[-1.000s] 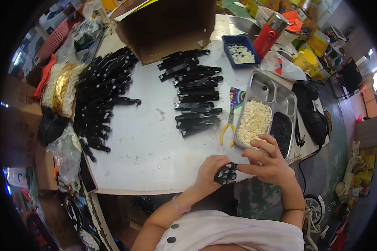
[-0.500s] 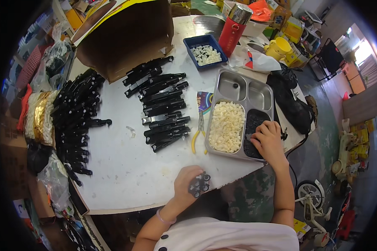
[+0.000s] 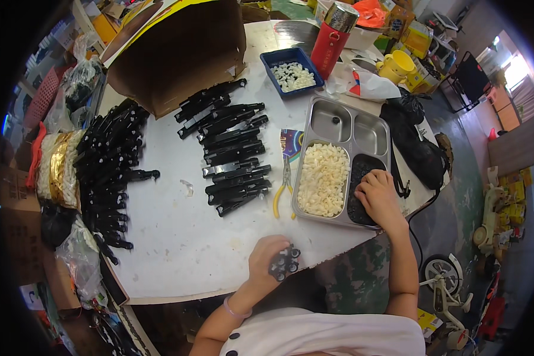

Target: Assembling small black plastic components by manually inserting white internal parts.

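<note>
My left hand point(image 3: 266, 256) holds a small black plastic part point(image 3: 284, 263) over the near edge of the white table point(image 3: 178, 249). My right hand point(image 3: 378, 197) reaches into the metal tray point(image 3: 340, 118), its fingers down in the compartment of small black pieces point(image 3: 360, 172). The neighbouring compartment holds small white pieces point(image 3: 323, 178). Whether those fingers have picked anything up is hidden. A row of long black parts point(image 3: 231, 148) lies in the middle of the table.
Yellow-handled pliers point(image 3: 283, 191) lie left of the tray. A larger pile of black parts point(image 3: 110, 172) sits at the left, a cardboard box point(image 3: 178, 53) at the back, a blue dish of white pieces point(image 3: 293, 72), a red flask point(image 3: 332, 40), and a black bag point(image 3: 418, 142) at the right.
My right hand left the black part at my left hand and went to the tray's black-piece compartment. The left hand keeps holding the part near the table edge.
</note>
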